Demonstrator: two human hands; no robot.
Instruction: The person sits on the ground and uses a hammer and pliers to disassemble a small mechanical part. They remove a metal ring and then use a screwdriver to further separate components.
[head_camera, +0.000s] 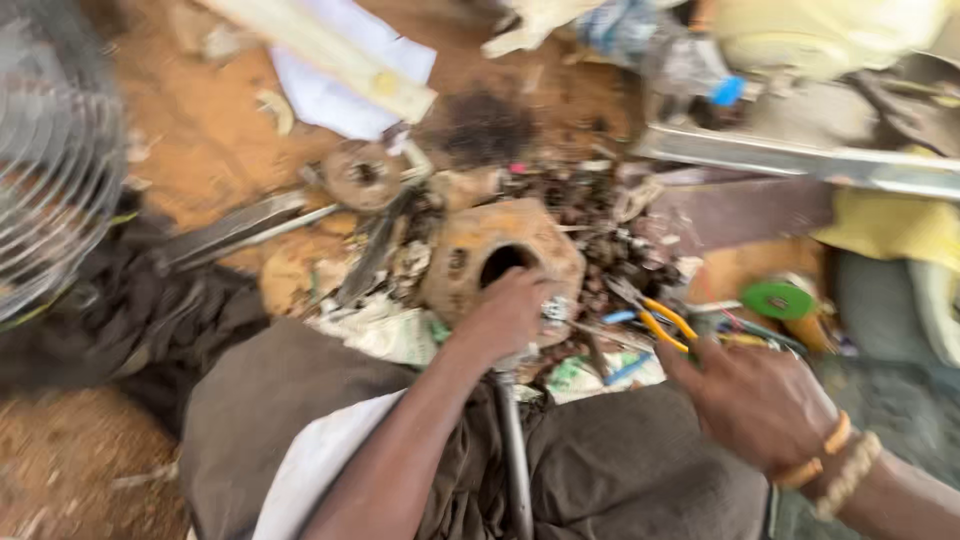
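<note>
Seen from above in a blurred head view, the person sits on an orange dirt floor (200, 140) amid scattered scrap. Their left hand (500, 318) rests on the near edge of a rusty, blocky metal casing (490, 255) with a dark round hole, at the centre of the scene; whether the fingers grip it I cannot tell. A grey metal rod (512, 450) runs from under that hand toward the lap. The right hand (755, 400), wearing beaded bracelets at the wrist, hovers loosely open just near yellow-handled pliers (660, 322). A green round disc (778, 299) lies right of the pliers. Far left stands a wire fan guard (50, 160). White paper (335, 90) lies at the far side, beneath a pale flat strip (330, 55).
</note>
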